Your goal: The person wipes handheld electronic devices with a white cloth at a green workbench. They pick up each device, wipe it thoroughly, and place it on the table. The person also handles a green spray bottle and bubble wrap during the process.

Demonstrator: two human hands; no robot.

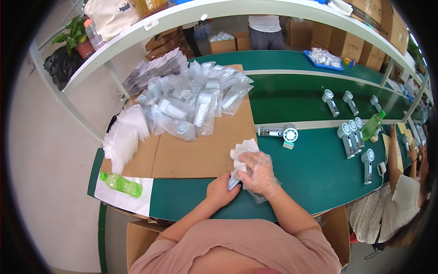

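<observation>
My left hand (222, 191) grips a light-blue handheld fan (233, 183), of which only part of one end shows between my hands. A clear plastic glove covers my right hand (259, 176), and its fingers close over a crumpled white wipe (245, 148) pressed at the fan. Both hands meet just above the green bench, by the near right corner of a cardboard sheet (200, 160). Further right, another handheld fan (289, 134) lies on its side on the bench. The rest of the held fan is hidden by my fingers and the wipe.
Bubble-wrapped bags (206, 104) heap on the cardboard, beside stacked white sleeves (124, 139). A green bottle (122, 185) lies at left; another bottle (374, 125) lies among several fans (349, 140). A shelf (200, 19) spans overhead. At right works another person (404, 196).
</observation>
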